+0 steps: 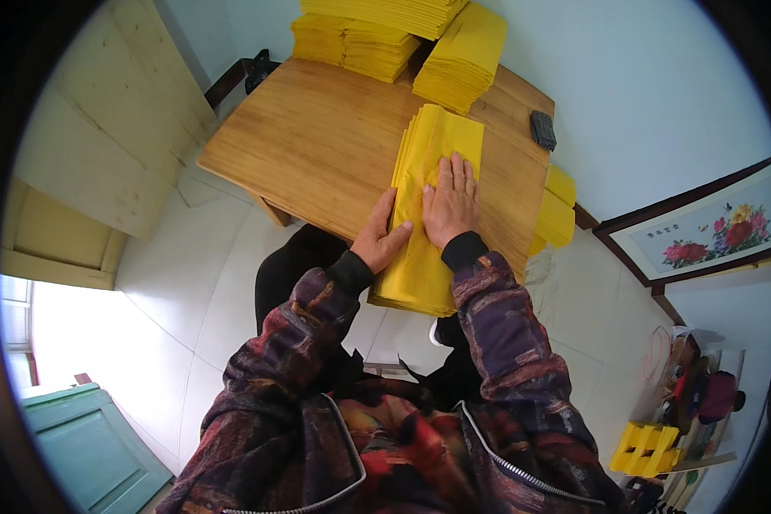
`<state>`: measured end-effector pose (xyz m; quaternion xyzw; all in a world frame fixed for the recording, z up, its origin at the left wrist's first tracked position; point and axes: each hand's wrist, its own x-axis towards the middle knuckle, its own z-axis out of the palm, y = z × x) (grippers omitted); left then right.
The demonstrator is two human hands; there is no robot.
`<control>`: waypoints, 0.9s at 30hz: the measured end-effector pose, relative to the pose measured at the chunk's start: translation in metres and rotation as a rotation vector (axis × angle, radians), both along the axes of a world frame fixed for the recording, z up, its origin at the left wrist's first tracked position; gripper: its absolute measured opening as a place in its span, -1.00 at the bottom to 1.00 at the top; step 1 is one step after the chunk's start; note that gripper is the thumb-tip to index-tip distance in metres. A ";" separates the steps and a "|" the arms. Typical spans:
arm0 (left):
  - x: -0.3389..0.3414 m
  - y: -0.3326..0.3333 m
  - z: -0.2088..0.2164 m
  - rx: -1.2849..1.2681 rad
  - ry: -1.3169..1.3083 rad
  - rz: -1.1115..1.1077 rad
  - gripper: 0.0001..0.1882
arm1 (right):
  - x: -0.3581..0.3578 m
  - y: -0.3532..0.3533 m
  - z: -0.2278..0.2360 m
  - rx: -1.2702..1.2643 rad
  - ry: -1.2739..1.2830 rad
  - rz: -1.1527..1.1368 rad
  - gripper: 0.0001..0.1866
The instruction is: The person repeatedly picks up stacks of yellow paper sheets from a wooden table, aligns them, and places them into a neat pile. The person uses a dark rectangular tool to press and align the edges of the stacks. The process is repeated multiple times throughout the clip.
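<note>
Biggest worry here imo: that fanned stack of yellow paper sheets [428, 201] hangs well over the near edge of the wooden table [317, 146], so a good part of it has nothing under it. If the pressing eases off or shifts toward the overhang, I'd guess the loose lower sheets slide off onto the tiled floor [180, 291], or the whole fan skews out of line. The top sheet already looks a bit wrinkled, so a hard push could crease it more.

Right hand [451, 201] lies flat, fingers spread, palm down on top of the stack, so its grip is open, just pressing. Left hand [381, 240] is at the stack's left edge, thumb on top of the sheets; whether the fingers curl under the edge I can't tell.

The paper itself is bright yellow, thin, long rectangles, offset like a fan along the left side. More neat yellow piles [385, 38] sit at the far end of the table, well apart, plus a small dark block [542, 129] near the right edge.
</note>
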<state>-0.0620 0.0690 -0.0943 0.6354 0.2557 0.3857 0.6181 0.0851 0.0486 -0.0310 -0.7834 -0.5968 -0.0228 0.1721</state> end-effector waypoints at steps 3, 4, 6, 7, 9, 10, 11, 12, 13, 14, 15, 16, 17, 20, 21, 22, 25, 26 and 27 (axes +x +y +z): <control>-0.002 0.004 0.012 -0.151 -0.101 -0.049 -0.28 | -0.003 0.002 0.002 -0.023 0.025 -0.030 -0.42; -0.001 0.006 0.019 -0.224 -0.141 -0.088 -0.28 | -0.003 0.003 0.004 -0.037 0.010 -0.028 -0.42; -0.002 0.009 0.037 -0.323 -0.105 -0.056 -0.25 | -0.004 0.002 0.008 -0.079 0.001 -0.046 -0.41; -0.003 0.011 0.046 -0.365 -0.088 -0.034 -0.24 | -0.004 0.002 0.010 -0.074 0.044 -0.049 -0.44; -0.002 0.016 0.060 -0.337 0.118 -0.003 -0.22 | 0.005 0.000 0.015 0.010 0.186 -0.034 -0.47; -0.002 0.021 0.065 -0.291 0.204 0.020 -0.21 | 0.011 -0.001 0.016 0.063 0.262 -0.010 -0.49; 0.004 0.029 0.070 -0.186 0.314 0.015 -0.18 | 0.019 -0.003 0.017 0.196 0.419 0.008 -0.51; 0.007 0.035 0.073 -0.155 0.306 0.010 -0.18 | 0.033 -0.007 0.018 0.358 0.564 0.038 -0.53; 0.010 0.038 0.073 -0.150 0.314 0.013 -0.17 | 0.045 -0.015 0.016 0.477 0.725 0.026 -0.55; 0.015 0.039 0.071 -0.179 0.357 0.031 -0.16 | 0.058 -0.028 0.011 0.519 0.808 0.047 -0.57; 0.015 0.038 0.068 -0.247 0.240 0.008 -0.16 | 0.072 -0.045 0.005 0.518 0.915 0.029 -0.58; 0.017 0.037 0.065 -0.254 0.208 -0.040 -0.17 | 0.082 -0.062 -0.002 0.529 1.023 0.024 -0.60; 0.017 0.037 0.065 -0.262 0.175 -0.083 -0.17 | 0.085 -0.076 -0.010 0.533 1.110 -0.038 -0.63; 0.018 0.040 0.063 -0.287 0.223 -0.112 -0.42 | 0.084 -0.113 -0.031 0.439 1.111 -0.101 -0.65; 0.016 0.041 0.064 -0.318 0.222 -0.123 -0.43 | 0.079 -0.119 -0.036 0.479 1.078 -0.105 -0.72; 0.014 0.040 0.063 -0.347 0.222 -0.130 -0.45 | 0.075 -0.123 -0.040 0.486 1.160 -0.097 -0.75; 0.008 0.046 0.066 -0.496 0.205 -0.210 -0.46 | 0.063 -0.125 -0.044 0.539 1.424 -0.022 -0.86; 0.003 0.045 0.068 -0.574 0.215 -0.191 -0.45 | 0.062 -0.128 -0.043 0.515 1.367 0.018 -0.87; -0.002 0.042 0.069 -0.557 0.242 -0.220 -0.46 | 0.062 -0.132 -0.043 0.474 1.328 0.060 -0.87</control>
